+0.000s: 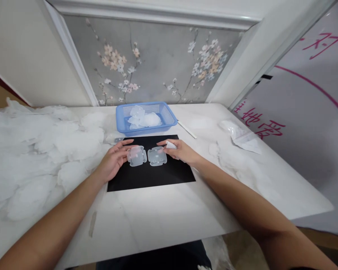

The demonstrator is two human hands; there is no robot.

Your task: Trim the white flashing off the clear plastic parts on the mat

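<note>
Two clear square plastic pieces lie side by side on a black mat point(157, 176). My left hand point(114, 159) rests at the left piece point(136, 155), fingers stretched and touching its edge. My right hand point(178, 150) touches the right piece point(157, 156) with its fingertips and has a small white object point(171, 145) tucked between the fingers. Behind the mat stands a blue basket point(169, 114) with several more clear plastic pieces point(142, 119) inside.
A large heap of white translucent pieces point(36, 150) covers the left of the white table point(163, 221). A crumpled clear plastic bag point(240, 135) lies at the right, a thin white stick point(186, 129) near the basket. A flowered wall panel stands behind.
</note>
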